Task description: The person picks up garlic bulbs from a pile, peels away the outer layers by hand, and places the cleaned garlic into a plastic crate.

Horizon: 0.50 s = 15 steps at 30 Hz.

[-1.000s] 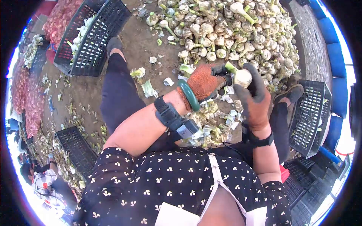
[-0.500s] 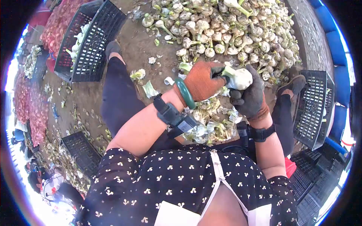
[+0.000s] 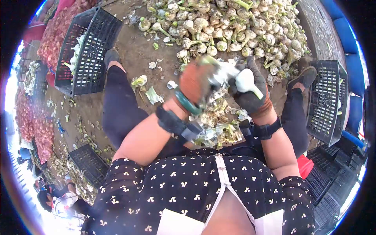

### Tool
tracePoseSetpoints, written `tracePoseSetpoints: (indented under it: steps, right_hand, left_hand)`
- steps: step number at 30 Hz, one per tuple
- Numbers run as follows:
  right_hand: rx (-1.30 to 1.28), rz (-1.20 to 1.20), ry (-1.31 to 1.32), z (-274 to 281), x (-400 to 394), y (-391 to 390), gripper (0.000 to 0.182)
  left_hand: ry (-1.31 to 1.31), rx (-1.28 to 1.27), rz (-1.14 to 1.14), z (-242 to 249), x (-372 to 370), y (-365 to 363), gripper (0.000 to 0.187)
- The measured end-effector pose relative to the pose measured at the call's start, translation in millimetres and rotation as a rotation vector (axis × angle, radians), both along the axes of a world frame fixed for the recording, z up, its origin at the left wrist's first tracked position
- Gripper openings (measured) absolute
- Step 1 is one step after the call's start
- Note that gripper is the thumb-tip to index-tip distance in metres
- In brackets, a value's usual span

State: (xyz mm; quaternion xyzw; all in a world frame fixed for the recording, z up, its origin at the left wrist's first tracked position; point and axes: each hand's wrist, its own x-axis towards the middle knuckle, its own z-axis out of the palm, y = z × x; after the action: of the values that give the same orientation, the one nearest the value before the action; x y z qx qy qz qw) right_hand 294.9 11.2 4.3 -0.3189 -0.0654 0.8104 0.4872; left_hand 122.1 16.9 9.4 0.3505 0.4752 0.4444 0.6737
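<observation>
Here's the garlic bulb [image 3: 245, 80], smooth and clean white, rounded at the top, with its short pale-green stem [image 3: 258, 93] slanting down across my palm. It sits in my gloved right hand [image 3: 249, 98], fingers curled around it, out in front of me above the litter. My left hand [image 3: 196, 84], in its orange glove behind a green bangle [image 3: 186, 102], is a blur; a pale, leafy strip [image 3: 226, 73] streaks between the two hands, and I can't tell whether those fingers are closed on it.

Down below, loose peelings [image 3: 221, 129] lie piled between my legs, with more scraps scattered over the brown, dirty ground [image 3: 133, 41]. Straight ahead there's a big heap of garlic [image 3: 239, 33], soil-stained, many with stems on. A black crate [image 3: 98, 51] stands tilted beyond my left foot, white bulbs showing inside; another crate [image 3: 323, 102] is beside my right foot. Around the room: pink net sacks [image 3: 62, 37] far left, blue panels [image 3: 349, 60] along the right, and another person [image 3: 64, 203] at lower left.
</observation>
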Motion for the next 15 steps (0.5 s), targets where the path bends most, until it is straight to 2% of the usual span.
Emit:
tracePoseSetpoints:
  steps: [1, 3, 5, 6, 8, 9, 10, 12, 13, 14, 15]
  right_hand:
    - [0.025, 0.212, 0.239, -6, 5, 4, 0.046]
    - [-0.026, 0.230, 0.186, 0, 8, -2, 0.046]
    - [-0.074, 0.251, 0.136, 2, 8, -7, 0.046]
    - [-0.063, 0.194, 0.056, 2, 7, -8, 0.045]
    - [-0.049, 0.089, -0.104, -1, 4, -9, 0.047]
    - [-0.105, 0.076, -0.072, -5, 4, -8, 0.025]
    - [-0.108, 0.076, -0.067, -7, 4, -11, 0.025]
    - [0.589, 0.337, -0.760, -9, 3, -20, 0.028]
    - [0.614, 0.325, -0.785, -13, 5, -24, 0.041]
    - [0.615, 0.325, -0.782, -9, 5, -24, 0.041]
    - [0.479, 0.352, -0.718, -1, 5, -23, 0.045]
  left_hand:
    - [-0.034, -0.090, 0.075, -6, -16, 14, 0.023]
    - [-0.065, -0.183, 0.148, 1, -34, 22, 0.026]
    - [0.927, 0.266, -0.394, 17, -41, 27, 0.034]
    - [0.932, 0.266, -0.395, 7, -41, 24, 0.034]
    - [1.368, 0.621, -0.650, -22, -37, 8, 0.036]
    - [1.217, 0.522, -0.517, -6, -28, 5, 0.034]
    - [1.221, 0.519, -0.521, 2, -21, 3, 0.034]
    - [1.008, 0.497, -0.499, 10, -10, 2, 0.035]
    - [1.174, 0.605, -0.557, -3, -6, 1, 0.035]
    - [1.177, 0.604, -0.557, -1, -4, -2, 0.035]
    - [1.229, 0.677, -0.530, 4, -2, -8, 0.034]
